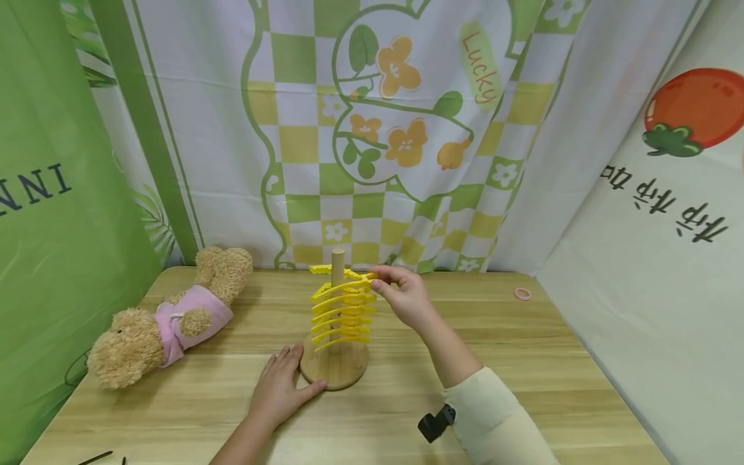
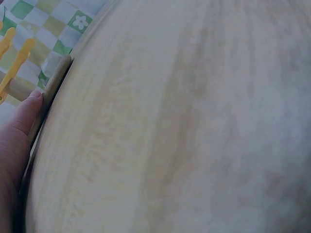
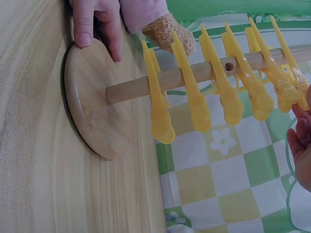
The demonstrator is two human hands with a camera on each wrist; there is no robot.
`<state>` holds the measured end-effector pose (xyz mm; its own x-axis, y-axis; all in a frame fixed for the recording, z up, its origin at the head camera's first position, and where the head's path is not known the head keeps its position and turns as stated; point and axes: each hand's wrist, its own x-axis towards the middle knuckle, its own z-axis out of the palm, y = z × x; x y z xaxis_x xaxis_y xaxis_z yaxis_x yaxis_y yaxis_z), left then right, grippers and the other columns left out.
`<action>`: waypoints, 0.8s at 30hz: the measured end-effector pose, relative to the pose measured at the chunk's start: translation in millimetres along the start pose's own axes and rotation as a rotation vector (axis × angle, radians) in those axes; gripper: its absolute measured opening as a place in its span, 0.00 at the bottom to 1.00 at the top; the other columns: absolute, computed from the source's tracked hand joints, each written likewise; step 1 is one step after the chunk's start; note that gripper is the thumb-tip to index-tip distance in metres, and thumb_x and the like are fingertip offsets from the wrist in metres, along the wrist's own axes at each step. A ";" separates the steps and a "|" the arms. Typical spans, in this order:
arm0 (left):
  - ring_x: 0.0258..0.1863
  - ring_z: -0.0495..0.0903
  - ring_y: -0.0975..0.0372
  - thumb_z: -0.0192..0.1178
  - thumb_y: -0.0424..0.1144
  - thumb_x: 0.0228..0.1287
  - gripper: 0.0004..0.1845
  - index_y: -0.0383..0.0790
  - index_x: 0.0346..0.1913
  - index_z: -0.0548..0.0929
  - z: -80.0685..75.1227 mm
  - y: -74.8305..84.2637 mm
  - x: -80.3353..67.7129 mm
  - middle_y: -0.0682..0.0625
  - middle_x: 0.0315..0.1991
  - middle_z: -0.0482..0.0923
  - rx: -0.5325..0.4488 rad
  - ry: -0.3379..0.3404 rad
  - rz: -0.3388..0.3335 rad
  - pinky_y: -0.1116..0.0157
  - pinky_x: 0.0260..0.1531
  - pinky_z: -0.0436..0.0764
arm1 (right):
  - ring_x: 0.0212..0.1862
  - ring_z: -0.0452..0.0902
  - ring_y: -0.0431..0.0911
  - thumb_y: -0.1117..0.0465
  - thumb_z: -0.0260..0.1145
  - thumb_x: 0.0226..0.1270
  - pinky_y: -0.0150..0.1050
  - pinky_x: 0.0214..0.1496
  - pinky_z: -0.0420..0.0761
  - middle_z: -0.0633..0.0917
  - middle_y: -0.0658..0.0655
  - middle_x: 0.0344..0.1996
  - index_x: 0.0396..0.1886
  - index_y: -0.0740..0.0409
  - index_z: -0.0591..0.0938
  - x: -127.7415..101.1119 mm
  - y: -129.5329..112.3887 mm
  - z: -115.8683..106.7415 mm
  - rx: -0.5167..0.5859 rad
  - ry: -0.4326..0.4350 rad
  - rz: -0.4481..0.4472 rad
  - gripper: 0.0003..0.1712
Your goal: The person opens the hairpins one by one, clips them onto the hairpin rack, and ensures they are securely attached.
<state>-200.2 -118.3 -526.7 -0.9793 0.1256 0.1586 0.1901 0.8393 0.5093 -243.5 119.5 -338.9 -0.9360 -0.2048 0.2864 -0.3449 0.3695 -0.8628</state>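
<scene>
A wooden stand with a round base [image 1: 334, 371] and an upright dowel [image 1: 338, 259] sits mid-table, with several yellow clothes pegs [image 1: 343, 310] clipped along the dowel. My left hand [image 1: 281, 385] lies flat on the table with its fingers against the base edge [image 3: 90, 29]. My right hand [image 1: 401, 290] pinches the end of the topmost yellow peg [image 1: 356, 278] near the dowel's top. In the right wrist view the pegs [image 3: 214, 92] hang in a row off the dowel [image 3: 194, 75]. The left wrist view shows mostly tabletop, a thumb [image 2: 22, 119] and the base rim [image 2: 53, 85].
A brown teddy bear in a pink top [image 1: 168, 316] lies at the table's left. A small pink ring [image 1: 522, 294] rests at the far right. Patterned cloth backdrops [image 1: 372, 129] hang behind and on both sides. Dark thin items [image 1: 95, 457] lie at the near left edge.
</scene>
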 end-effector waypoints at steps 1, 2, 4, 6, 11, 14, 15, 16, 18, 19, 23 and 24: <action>0.65 0.55 0.52 0.50 0.72 0.41 0.50 0.42 0.64 0.58 0.1 0.0 0.1 0.48 0.63 0.60 0.001 -0.001 0.001 0.51 0.65 0.50 | 0.37 0.71 0.44 0.59 0.58 0.59 0.34 0.38 0.76 0.79 0.57 0.36 0.44 0.56 0.79 -0.5 -0.7 0.1 0.000 -0.004 0.002 0.14; 0.65 0.55 0.52 0.50 0.72 0.41 0.50 0.42 0.64 0.58 0.1 0.0 0.0 0.48 0.63 0.60 0.001 -0.002 0.002 0.51 0.65 0.50 | 0.37 0.71 0.45 0.59 0.58 0.59 0.37 0.39 0.77 0.79 0.57 0.36 0.44 0.57 0.78 -0.8 -0.8 0.0 0.008 -0.009 0.005 0.14; 0.65 0.55 0.52 0.50 0.72 0.41 0.50 0.42 0.64 0.59 0.0 0.1 0.0 0.47 0.63 0.60 0.004 0.000 0.004 0.52 0.65 0.50 | 0.37 0.72 0.46 0.57 0.58 0.59 0.36 0.38 0.77 0.79 0.57 0.36 0.46 0.56 0.78 0.0 3.6 -0.1 0.001 -0.021 -0.012 0.16; 0.64 0.55 0.51 0.49 0.72 0.41 0.50 0.42 0.64 0.59 0.0 0.0 0.3 0.47 0.63 0.60 0.006 0.002 0.006 0.52 0.65 0.49 | 0.38 0.72 0.47 0.57 0.57 0.59 0.34 0.37 0.77 0.79 0.57 0.36 0.47 0.57 0.77 -0.9 3.7 -1.0 -0.021 -0.034 -0.028 0.17; 0.64 0.56 0.51 0.49 0.72 0.41 0.50 0.41 0.63 0.59 0.6 -1.0 0.9 0.47 0.63 0.61 0.008 0.012 0.010 0.52 0.65 0.49 | 0.40 0.71 0.46 0.58 0.57 0.60 0.32 0.36 0.73 0.78 0.57 0.40 0.51 0.56 0.75 -5.2 -1.0 -3.9 -0.100 -0.073 -0.072 0.19; 0.64 0.56 0.51 0.49 0.73 0.41 0.50 0.41 0.63 0.59 1.3 -1.9 1.0 0.47 0.63 0.61 0.008 0.011 0.008 0.52 0.65 0.49 | 0.42 0.70 0.45 0.56 0.57 0.60 0.34 0.37 0.73 0.77 0.56 0.41 0.52 0.52 0.74 -3.7 6.6 -4.3 -0.092 -0.094 -0.078 0.19; 0.64 0.56 0.51 0.49 0.73 0.40 0.50 0.41 0.63 0.59 1.6 -2.1 0.9 0.47 0.62 0.61 0.007 0.010 0.008 0.52 0.65 0.49 | 0.42 0.70 0.45 0.55 0.57 0.60 0.35 0.38 0.73 0.77 0.55 0.42 0.53 0.51 0.74 -2.5 10.4 -4.2 -0.083 -0.100 -0.078 0.20; 0.64 0.56 0.51 0.49 0.73 0.40 0.50 0.41 0.63 0.59 1.8 -2.2 0.6 0.46 0.63 0.61 0.005 0.009 0.007 0.52 0.65 0.49 | 0.43 0.70 0.44 0.54 0.57 0.60 0.35 0.39 0.74 0.77 0.54 0.43 0.53 0.50 0.73 -1.3 14.2 -4.1 -0.072 -0.106 -0.075 0.21; 0.64 0.56 0.50 0.49 0.73 0.41 0.50 0.41 0.63 0.60 2.2 -2.7 0.4 0.46 0.62 0.61 0.003 0.011 0.009 0.52 0.65 0.49 | 0.45 0.70 0.44 0.52 0.57 0.59 0.36 0.42 0.75 0.77 0.52 0.45 0.55 0.48 0.72 1.1 21.8 -3.9 -0.047 -0.117 -0.070 0.22; 0.64 0.57 0.50 0.49 0.73 0.41 0.50 0.41 0.63 0.60 2.5 -3.0 0.3 0.46 0.62 0.61 0.002 0.011 0.009 0.52 0.65 0.49 | 0.46 0.70 0.43 0.50 0.57 0.58 0.36 0.44 0.76 0.76 0.51 0.47 0.55 0.47 0.71 2.3 25.3 -3.9 -0.030 -0.123 -0.068 0.24; 0.63 0.57 0.50 0.49 0.72 0.41 0.50 0.41 0.63 0.60 3.3 -3.5 0.4 0.46 0.62 0.62 0.000 0.019 0.012 0.52 0.65 0.49 | 0.54 0.67 0.44 0.48 0.57 0.58 0.40 0.53 0.74 0.72 0.50 0.55 0.60 0.44 0.66 2.1 29.5 -5.8 0.052 -0.151 -0.080 0.28; 0.63 0.57 0.50 0.49 0.72 0.41 0.50 0.41 0.63 0.60 3.4 -3.6 0.4 0.46 0.62 0.62 0.000 0.018 0.011 0.52 0.65 0.49 | 0.56 0.66 0.45 0.48 0.57 0.58 0.42 0.54 0.74 0.71 0.51 0.56 0.60 0.43 0.64 1.5 30.2 -7.1 0.079 -0.158 -0.081 0.29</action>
